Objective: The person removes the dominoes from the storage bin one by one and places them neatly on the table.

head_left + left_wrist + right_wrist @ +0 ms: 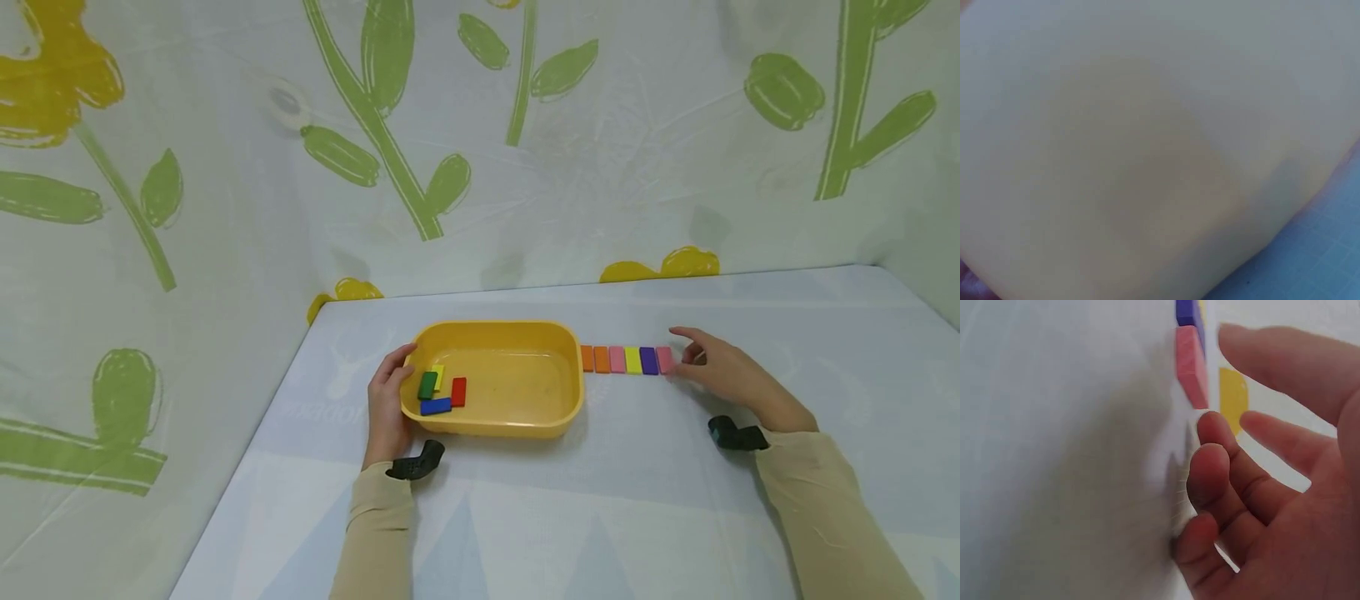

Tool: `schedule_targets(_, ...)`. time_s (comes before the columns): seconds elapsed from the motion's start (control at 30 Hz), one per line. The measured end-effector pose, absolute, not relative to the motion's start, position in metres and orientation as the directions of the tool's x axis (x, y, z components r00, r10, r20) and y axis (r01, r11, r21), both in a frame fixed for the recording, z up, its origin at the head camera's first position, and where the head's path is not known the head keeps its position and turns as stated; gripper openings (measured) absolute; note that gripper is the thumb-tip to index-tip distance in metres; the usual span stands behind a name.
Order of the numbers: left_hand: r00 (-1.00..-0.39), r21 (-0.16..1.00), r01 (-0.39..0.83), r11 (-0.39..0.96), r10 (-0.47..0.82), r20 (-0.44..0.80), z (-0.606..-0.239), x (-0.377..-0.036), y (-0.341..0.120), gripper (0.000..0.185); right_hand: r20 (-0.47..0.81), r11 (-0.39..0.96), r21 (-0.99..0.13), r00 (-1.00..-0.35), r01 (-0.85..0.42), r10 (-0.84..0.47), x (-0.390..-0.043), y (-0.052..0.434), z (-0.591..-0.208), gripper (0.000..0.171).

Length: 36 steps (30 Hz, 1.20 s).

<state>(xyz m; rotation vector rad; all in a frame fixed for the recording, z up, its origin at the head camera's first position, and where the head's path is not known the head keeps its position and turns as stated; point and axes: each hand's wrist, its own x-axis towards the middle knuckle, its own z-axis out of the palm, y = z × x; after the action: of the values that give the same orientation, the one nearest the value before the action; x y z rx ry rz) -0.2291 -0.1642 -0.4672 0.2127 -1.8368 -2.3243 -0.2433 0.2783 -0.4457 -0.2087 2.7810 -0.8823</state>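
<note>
Right hand (720, 367), fingers loose and holding nothing, touches the pink end block (664, 360) right of centre; left hand (387, 400) grips the yellow plastic tub (525, 421); a careless nudge might skew the block row.

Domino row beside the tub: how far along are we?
Six blocks stand in the row; the right hand is at the end pink block. The left hand holds the yellow tub, where four blocks remain.
</note>
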Motion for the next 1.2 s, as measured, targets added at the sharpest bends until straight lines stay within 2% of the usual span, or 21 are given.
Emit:
schedule_targets(0.1,-0.975,0.973,0.042,-0.226,-0.222,-0.009,-0.467,-0.229,-0.165,0.031,-0.134,0.804,-0.592,-0.977,-0.057,-0.168,-0.242,0.276,-0.440,0.059)
schedule_targets(0.3,-0.974,0.974,0.039,-0.223,-0.228,-0.013,-0.468,-0.229,-0.165,0.031,0.016,0.772,-0.627,-0.993,-0.101,-0.117,-0.235,0.262,-0.427,0.040)
schedule_targets(0.47,-0.974,0.974,0.041,-0.223,-0.226,-0.010,-0.469,-0.229,-0.165,0.031,0.109,0.736,-0.658,-0.987,-0.162,-0.120,-0.229,0.239,-0.418,0.036)
schedule_targets(0.63,-0.976,0.975,0.059,-0.216,-0.218,0.011,-0.470,-0.230,-0.166,0.031,0.173,0.731,-0.636,-0.969,-0.246,-0.175,-0.225,0.212,-0.412,0.037)
schedule_targets(0.77,-0.975,0.975,0.059,-0.216,-0.221,0.010,-0.471,-0.231,-0.166,0.031,0.269,0.701,-0.604,-0.925,-0.379,-0.268,-0.219,0.188,-0.410,0.027)
schedule_targets(0.97,-0.976,0.973,0.042,-0.225,-0.216,-0.008,-0.471,-0.231,-0.167,0.032,0.400,0.599,-0.541,-0.808,-0.590,-0.433,-0.204,0.147,-0.408,0.010)
schedule_targets(1.07,-0.977,0.973,0.044,-0.225,-0.214,-0.005,-0.470,-0.230,-0.167,0.032,0.454,0.568,-0.505,-0.760,-0.649,-0.465,-0.199,0.133,-0.409,0.007)
schedule_targets(1.2,-0.975,0.975,0.048,-0.219,-0.223,-0.002,-0.469,-0.230,-0.166,0.031,0.481,0.544,-0.488,-0.731,-0.682,-0.484,-0.196,0.117,-0.412,0.006)
